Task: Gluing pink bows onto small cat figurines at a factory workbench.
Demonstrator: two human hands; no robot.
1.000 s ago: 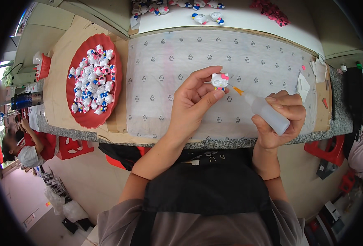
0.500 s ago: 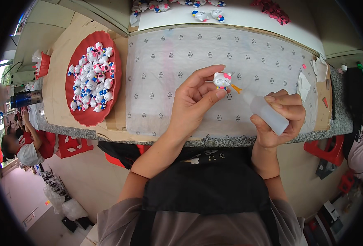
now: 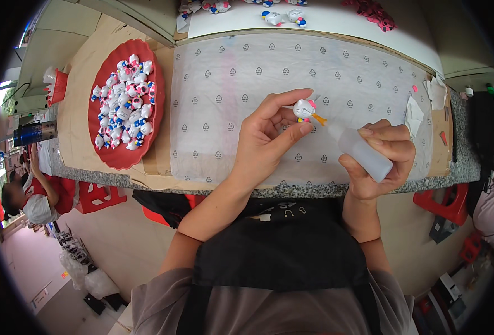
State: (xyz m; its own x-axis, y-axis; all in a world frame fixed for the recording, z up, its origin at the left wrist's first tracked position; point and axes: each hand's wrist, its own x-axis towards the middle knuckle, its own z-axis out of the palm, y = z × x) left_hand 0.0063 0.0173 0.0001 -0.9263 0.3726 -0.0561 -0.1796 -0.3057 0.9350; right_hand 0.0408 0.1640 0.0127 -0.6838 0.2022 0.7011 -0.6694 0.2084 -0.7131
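Left hand (image 3: 265,133): one small white figurine (image 3: 304,110), with pink and blue parts, is held at the fingertips, pinched between thumb and fingers; the grip is narrow. The figurine is raised over a pale translucent sheet (image 3: 210,111) printed with small dark marks.

Right hand (image 3: 382,159): one translucent squeeze bottle (image 3: 367,156) is grasped, thumb and fingers closed around its body. The bottle is tilted, its orange tip (image 3: 319,119) pointed at the figurine in the opposite grip; whether the two are touching cannot be told.

Left of the left grip, well apart: one red scalloped dish (image 3: 123,161), in which many similar figurines (image 3: 125,109) are heaped.

Beyond both grips: one white shelf surface (image 3: 328,19), on which two loose figurines (image 3: 283,18) and a cluster of dark pink pieces (image 3: 374,15) are laid.

Beyond the right grip, to its right: white paper scraps (image 3: 414,117) and one small pink piece (image 3: 415,88).
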